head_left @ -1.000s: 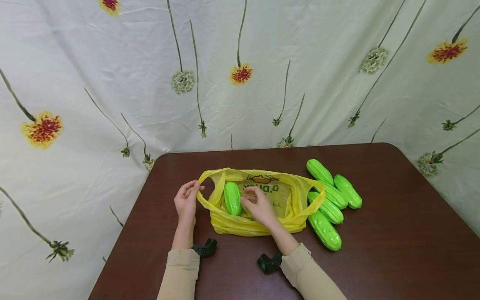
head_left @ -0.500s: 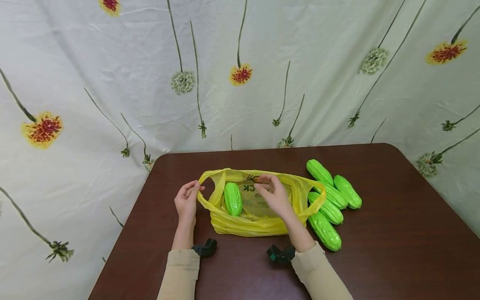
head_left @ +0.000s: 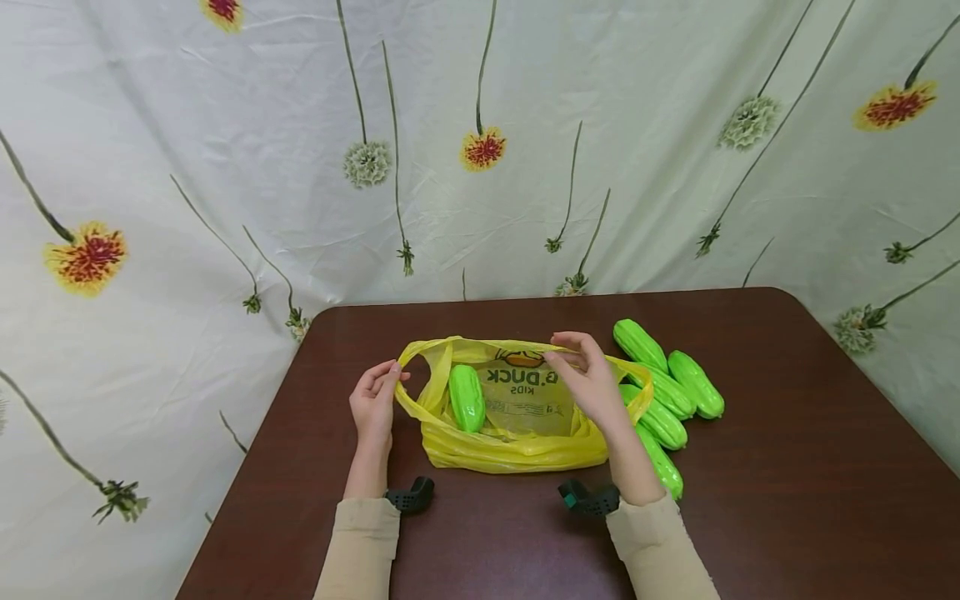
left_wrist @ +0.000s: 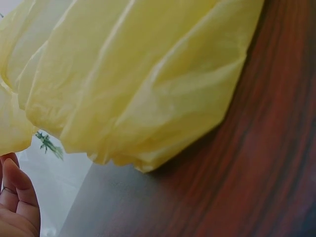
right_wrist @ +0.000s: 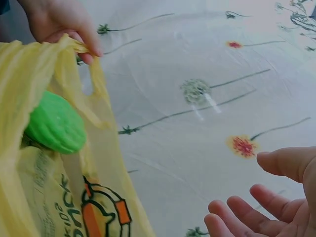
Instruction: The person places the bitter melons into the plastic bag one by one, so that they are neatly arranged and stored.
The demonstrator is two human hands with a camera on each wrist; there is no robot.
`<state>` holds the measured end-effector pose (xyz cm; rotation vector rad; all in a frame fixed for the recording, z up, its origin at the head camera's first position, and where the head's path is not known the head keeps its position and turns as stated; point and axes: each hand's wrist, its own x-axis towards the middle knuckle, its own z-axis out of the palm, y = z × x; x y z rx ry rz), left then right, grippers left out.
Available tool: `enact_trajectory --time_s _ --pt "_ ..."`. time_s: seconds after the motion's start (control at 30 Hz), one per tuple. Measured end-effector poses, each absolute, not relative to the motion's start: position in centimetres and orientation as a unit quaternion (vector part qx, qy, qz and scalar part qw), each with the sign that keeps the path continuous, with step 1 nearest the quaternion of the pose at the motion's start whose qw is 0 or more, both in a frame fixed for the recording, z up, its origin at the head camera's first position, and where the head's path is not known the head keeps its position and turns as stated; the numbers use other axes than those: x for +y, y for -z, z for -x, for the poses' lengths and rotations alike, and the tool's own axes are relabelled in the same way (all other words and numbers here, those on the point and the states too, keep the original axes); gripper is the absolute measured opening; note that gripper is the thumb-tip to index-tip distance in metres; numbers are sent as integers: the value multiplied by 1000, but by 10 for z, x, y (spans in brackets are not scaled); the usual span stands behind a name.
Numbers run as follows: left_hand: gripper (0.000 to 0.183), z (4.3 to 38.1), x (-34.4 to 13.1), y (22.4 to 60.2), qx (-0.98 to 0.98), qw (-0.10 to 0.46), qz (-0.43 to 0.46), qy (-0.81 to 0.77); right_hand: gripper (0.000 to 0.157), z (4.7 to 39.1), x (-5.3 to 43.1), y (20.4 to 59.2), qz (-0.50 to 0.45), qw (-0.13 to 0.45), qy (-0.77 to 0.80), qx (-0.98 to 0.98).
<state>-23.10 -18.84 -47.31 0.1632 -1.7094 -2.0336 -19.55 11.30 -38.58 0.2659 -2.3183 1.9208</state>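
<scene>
A yellow plastic bag point(head_left: 513, 454) with printed lettering lies with its mouth spread. Inside, toward its left end, rests one bright green cucumber point(head_left: 467, 398), also visible in the right wrist view as a green cucumber end point(right_wrist: 57, 123). My left hand point(head_left: 372, 404) pinches the bag's left handle between thumb and fingers. Over the right part of the bag's mouth hovers my right hand point(head_left: 592, 379), thumb and fingers spread apart with nothing between them. The left wrist view shows the bag's side point(left_wrist: 143, 84) and part of the left hand point(left_wrist: 19, 197).
Several more green cucumbers point(head_left: 696, 383) lie in a pile right of the bag, some partly hidden by the bag's right handle and my right forearm. A dark brown table point(head_left: 787, 500) bears everything. Behind it hangs a flowered white cloth point(head_left: 420, 208).
My right hand has moved from beside the cucumber in the bag up and rightward, over the bag's right part. The left hand keeps its place on the handle.
</scene>
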Motion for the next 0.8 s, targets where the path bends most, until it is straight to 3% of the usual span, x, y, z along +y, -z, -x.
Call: enact_trajectory --time_s 0.57,0.8 --pt "29 231 -189 473 -628 237 -62 739 43 190 160 373 -32 84 -649 -756" --pt "31 230 -189 473 -633 234 -66 735 35 187 184 375 -14 128 -652 -747"
